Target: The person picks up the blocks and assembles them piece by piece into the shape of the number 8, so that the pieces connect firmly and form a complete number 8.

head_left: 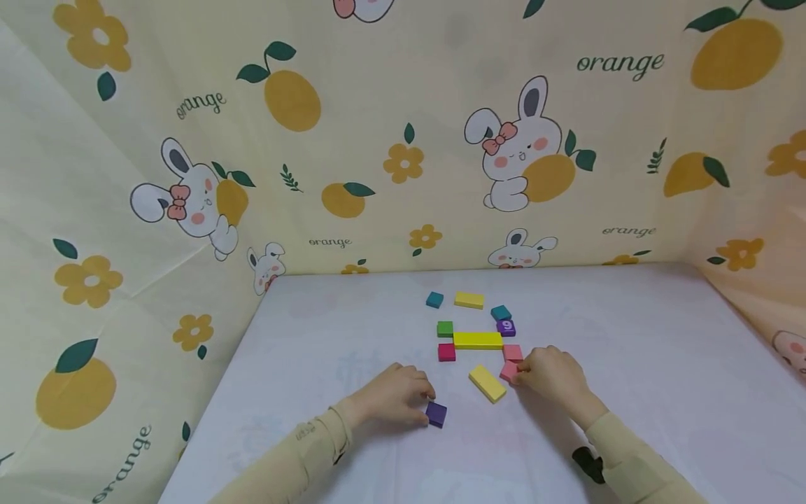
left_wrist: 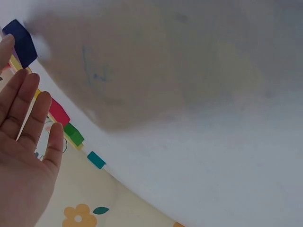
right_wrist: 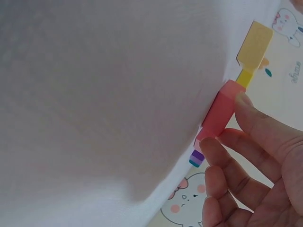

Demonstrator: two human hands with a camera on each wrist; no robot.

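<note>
Thumb and index finger of my left hand sit at two sides of a dark purple block, pinching it loosely; in the left wrist view the other fingers of that hand extend fairly straight beside the block. My right hand pinches a pink block between thumb and fingers, just below another pink block. The right wrist view shows the right thumb and index finger at the pink block. A pale yellow block lies slanted between the hands.
Beyond the hands, a long yellow block lies between green, red, purple numbered and pink blocks. Farther back are two teal blocks and a pale yellow one. Printed cloth hangs behind the white tabletop.
</note>
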